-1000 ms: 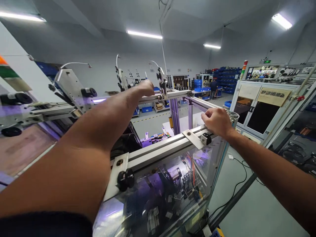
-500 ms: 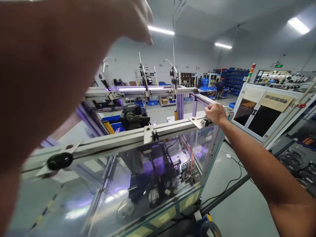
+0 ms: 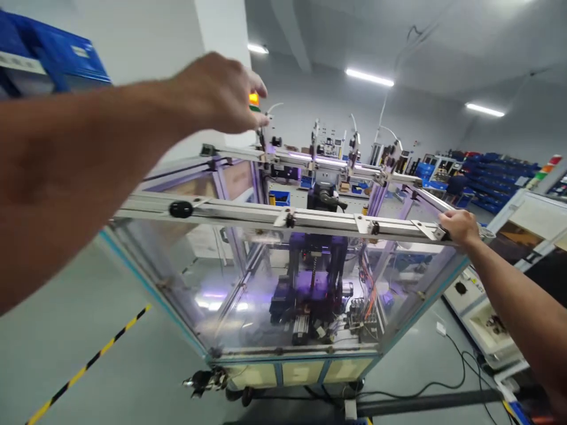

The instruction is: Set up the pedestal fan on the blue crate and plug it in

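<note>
My left hand (image 3: 224, 94) is raised in the air above the machine, its thumb and fingers apart and nothing in them. Below it runs the front aluminium rail (image 3: 248, 213) of a machine frame. A black knob (image 3: 181, 209) sits on that rail at its left part. At the rail's right end, my right hand (image 3: 461, 226) is closed over the corner; its fingertips are partly hidden. Under the rail hangs a clear panel (image 3: 257, 265). Through it show a black mechanism (image 3: 310, 283) under purple light and orange wires (image 3: 371, 295).
Beyond the rail stands a black robot arm (image 3: 326, 195). A white cabinet (image 3: 527, 215) is close on the right. Cables (image 3: 425, 386) lie on the floor there. Striped tape (image 3: 95, 354) crosses the floor at left. Blue bins (image 3: 496, 174) fill shelves behind.
The view has swung left and shows more of the machine front. My left hand has moved away from the camera and is wholly visible. My right hand has stayed on the rail corner.
</note>
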Action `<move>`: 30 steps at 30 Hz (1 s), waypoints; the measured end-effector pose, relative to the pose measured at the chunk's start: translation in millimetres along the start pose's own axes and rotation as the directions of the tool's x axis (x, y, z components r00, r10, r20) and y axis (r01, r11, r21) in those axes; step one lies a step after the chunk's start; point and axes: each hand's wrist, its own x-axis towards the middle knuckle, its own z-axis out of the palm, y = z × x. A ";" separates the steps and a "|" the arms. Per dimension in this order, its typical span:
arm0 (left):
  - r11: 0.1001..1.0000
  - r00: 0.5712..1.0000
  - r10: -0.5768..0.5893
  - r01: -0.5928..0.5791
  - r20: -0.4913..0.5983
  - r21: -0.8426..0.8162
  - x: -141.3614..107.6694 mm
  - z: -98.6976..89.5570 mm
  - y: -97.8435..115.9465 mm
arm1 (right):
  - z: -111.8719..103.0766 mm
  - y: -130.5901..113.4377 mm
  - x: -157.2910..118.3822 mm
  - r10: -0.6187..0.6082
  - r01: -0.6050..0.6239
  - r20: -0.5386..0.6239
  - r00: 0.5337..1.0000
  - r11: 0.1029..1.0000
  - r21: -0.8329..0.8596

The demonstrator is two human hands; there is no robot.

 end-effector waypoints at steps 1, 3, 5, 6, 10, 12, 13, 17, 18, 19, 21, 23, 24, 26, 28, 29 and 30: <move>1.000 1.000 -0.004 0.004 0.001 0.029 -6.1 3.7 -8.7 | -0.7 0.0 0.0 0.001 -0.001 0.009 1.000 1.000 -0.005; 0.998 1.000 0.005 -0.007 0.027 0.068 -16.2 11.8 -23.2 | -1.9 -0.3 0.1 0.010 -0.010 0.027 1.000 1.000 -0.020; 0.997 0.998 0.011 -0.016 0.063 0.079 -24.3 20.2 -33.5 | -2.5 -0.5 0.5 0.021 -0.018 0.051 0.999 0.999 -0.046; 0.997 0.997 0.008 -0.014 0.075 0.076 -27.4 24.2 -37.5 | -2.6 -0.6 1.0 0.026 -0.022 0.061 0.998 0.998 -0.057; 0.999 0.996 0.009 -0.012 0.086 0.034 -31.6 38.5 -47.7 | -1.7 -0.3 4.0 0.029 -0.023 0.082 0.996 0.997 -0.071; 1.000 0.995 0.015 -0.015 0.096 0.006 -29.1 44.2 -49.2 | -2.1 -0.3 4.4 0.040 -0.035 0.074 0.996 0.997 -0.068; 1.000 0.994 0.012 -0.011 0.105 -0.007 -27.0 46.7 -48.9 | -2.8 -0.5 3.9 0.037 -0.033 0.067 0.997 0.998 -0.059; 0.997 0.993 0.029 -0.020 0.112 -0.074 -12.5 57.6 -40.9 | -8.8 -2.5 -1.6 -0.054 0.053 0.033 0.998 0.998 0.018; 0.995 0.994 0.042 -0.032 0.105 -0.094 -6.8 61.0 -36.8 | -10.3 -3.2 -3.2 -0.073 0.072 0.028 0.997 0.997 0.036; 0.993 0.993 0.052 -0.041 0.102 -0.111 0.2 64.9 -31.8 | -11.5 -4.0 -4.5 -0.081 0.080 0.022 0.996 0.996 0.049; 0.989 0.991 0.072 -0.056 0.115 -0.140 18.3 74.1 -18.7 | -12.3 -5.0 -5.8 -0.069 0.068 0.015 0.997 0.996 0.060; 0.983 0.985 0.111 -0.089 0.135 -0.159 42.3 85.1 -1.9 | -10.8 -4.7 -5.1 -0.052 0.052 0.011 0.999 0.997 0.056; 0.979 0.980 0.141 -0.118 0.138 -0.164 56.4 91.1 7.6 | -9.3 -4.1 -4.1 -0.045 0.045 0.007 0.999 0.998 0.054; 0.967 0.970 0.209 -0.185 0.127 -0.173 87.2 103.8 27.7 | -5.4 -2.0 -1.3 -0.038 0.038 0.001 0.999 0.998 0.052; 0.954 0.955 0.267 -0.244 0.127 -0.175 119.0 116.9 48.2 | -0.8 0.3 1.9 -0.030 0.029 0.003 1.000 0.998 0.054; 0.949 0.948 0.291 -0.268 0.132 -0.169 134.4 123.6 58.3 | 1.4 1.3 3.4 -0.019 0.019 0.004 1.000 0.998 0.053; 0.944 0.940 0.313 -0.292 0.139 -0.153 148.9 130.4 68.1 | 3.4 2.0 4.7 -0.006 0.006 0.006 1.000 0.999 0.049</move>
